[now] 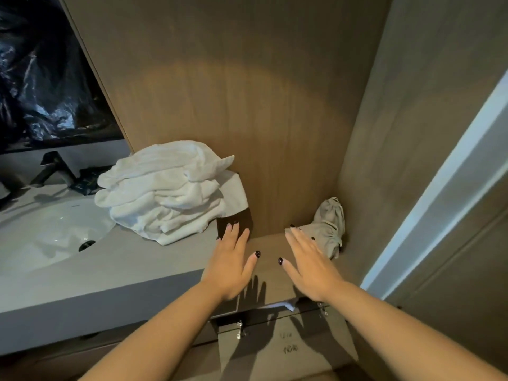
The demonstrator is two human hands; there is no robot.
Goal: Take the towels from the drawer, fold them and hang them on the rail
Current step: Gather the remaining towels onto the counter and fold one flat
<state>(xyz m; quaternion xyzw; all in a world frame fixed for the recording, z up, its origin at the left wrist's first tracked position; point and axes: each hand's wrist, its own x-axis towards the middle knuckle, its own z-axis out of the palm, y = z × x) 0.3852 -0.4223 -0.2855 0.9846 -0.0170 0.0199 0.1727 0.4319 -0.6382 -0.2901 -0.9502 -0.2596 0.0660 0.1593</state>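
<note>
Your left hand point(229, 266) and right hand point(310, 266) hover flat over the counter point(110, 270), fingers straight, holding nothing; the white towels point(170, 191) sit heaped (unfolded) beside the sink point(41, 232).

Both arms are reaching fwd; left hand point(229, 264) and right hand point(310, 266) are spreading flat, fingers straight, holding nothing.

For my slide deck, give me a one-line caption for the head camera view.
Both open hands, left and right, hover over the grey counter beside crumpled white towels.
</note>
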